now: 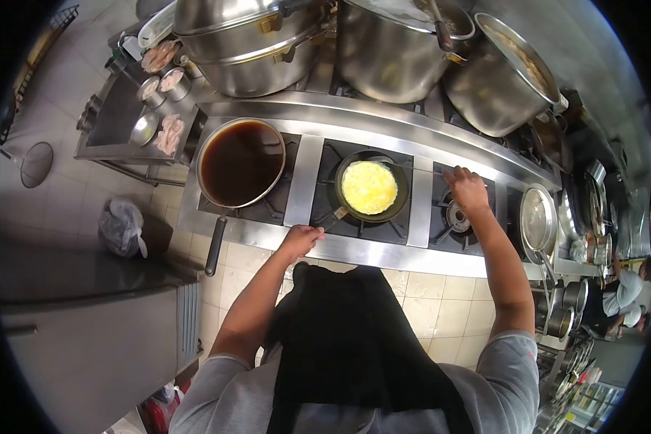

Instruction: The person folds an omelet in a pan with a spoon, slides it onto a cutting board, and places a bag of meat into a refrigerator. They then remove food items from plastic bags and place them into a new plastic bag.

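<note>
A dark frying pan point(395, 212) sits on the middle burner with a round yellow egg omelette point(369, 187) in it. My left hand point(301, 242) is closed around the end of the pan's handle at the stove's front edge. To the right, my right hand point(466, 189) grips a long thin metal utensil point(421, 169). It reaches left over the pan's far rim, where its tip lies by the top of the egg; the shape of that tip is not clear. Below the right hand is a bare burner point(456, 217).
A wide pan of dark brown liquid point(243, 163) stands on the left burner, its handle jutting past the front edge. Large steel pots point(390, 54) line the back. Raw meat point(170, 134) and small metal bowls lie at left. Strainers point(537, 217) sit at right; people work beyond.
</note>
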Motion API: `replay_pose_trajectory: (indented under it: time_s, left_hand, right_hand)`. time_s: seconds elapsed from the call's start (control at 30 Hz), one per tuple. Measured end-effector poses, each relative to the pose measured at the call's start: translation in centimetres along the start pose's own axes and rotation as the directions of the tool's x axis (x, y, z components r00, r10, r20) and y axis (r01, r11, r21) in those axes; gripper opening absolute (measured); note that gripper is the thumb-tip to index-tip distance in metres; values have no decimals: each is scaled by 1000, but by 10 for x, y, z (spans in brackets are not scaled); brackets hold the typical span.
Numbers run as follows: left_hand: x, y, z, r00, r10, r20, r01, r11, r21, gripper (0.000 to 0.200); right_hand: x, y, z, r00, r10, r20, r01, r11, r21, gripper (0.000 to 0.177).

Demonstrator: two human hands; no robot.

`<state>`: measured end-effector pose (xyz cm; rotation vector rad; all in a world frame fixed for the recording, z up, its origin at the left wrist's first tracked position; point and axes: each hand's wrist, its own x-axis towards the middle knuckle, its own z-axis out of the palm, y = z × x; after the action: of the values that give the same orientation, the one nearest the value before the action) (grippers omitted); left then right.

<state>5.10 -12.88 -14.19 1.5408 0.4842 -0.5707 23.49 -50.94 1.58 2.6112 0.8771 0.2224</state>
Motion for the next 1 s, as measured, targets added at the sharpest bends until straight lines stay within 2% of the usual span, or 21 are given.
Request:
replay_pose_trajectory:
  time_s: [0.03, 0.07, 0.13, 0.2, 0.27, 0.33, 0.6, 0.67, 0.8, 0.9, 0.97, 1.0]
  left_hand:
    - [0, -1, 5, 982, 134, -133, -112, 980, 162, 31]
    - [0, -3, 5, 982, 137, -131, -115, 980, 164, 31]
    - [1, -8, 5, 923, 340, -178, -236, 868, 436, 39]
    - [-9, -10, 4, 915, 365, -173, -257, 857, 447, 39]
    - [-13, -13, 0, 905, 392, -166, -280, 841, 463, 39]
    - [-13, -21, -3, 879, 447, -162, -341, 830, 441, 35]
    - [-47, 7, -11, 879, 467, -91, -396, 825, 403, 26]
    - [-51, 10, -13, 917, 389, -84, -330, 861, 387, 26]
    - [-54, 10, -18, 910, 408, -69, -340, 832, 437, 27]
    - [-67, 27, -23, 956, 291, -35, -253, 878, 405, 23]
    - [-74, 35, -26, 955, 296, -7, -270, 883, 384, 23]
    - [-74, 37, -29, 952, 306, 20, -292, 885, 362, 22]
  right_hand:
    - [-2, 2, 4, 1000, -23, 8, 23, 1000, -8, 27]
    - [-3, 2, 2, 999, -46, 15, 46, 999, -16, 27]
    - [-11, 5, -4, 998, -55, 15, 55, 998, 13, 27]
    - [-20, 8, -13, 998, -68, 11, 67, 997, 41, 28]
    - [-30, 15, -16, 994, -18, -108, 33, 990, 137, 32]
    - [-37, 22, -19, 991, 4, -136, 14, 991, 130, 33]
    - [-50, 32, -39, 990, 24, -137, -1, 986, 169, 30]
    - [-55, 28, -39, 996, 42, -80, -24, 978, 206, 26]
    - [-73, 30, -53, 997, -5, -82, 23, 975, 222, 21]
    - [-86, 36, -63, 994, -1, -111, 28, 970, 243, 18]
    - [-86, 39, -66, 996, 79, -32, -68, 963, 259, 15]
    - [-87, 39, -65, 996, 78, -31, -67, 963, 261, 15]
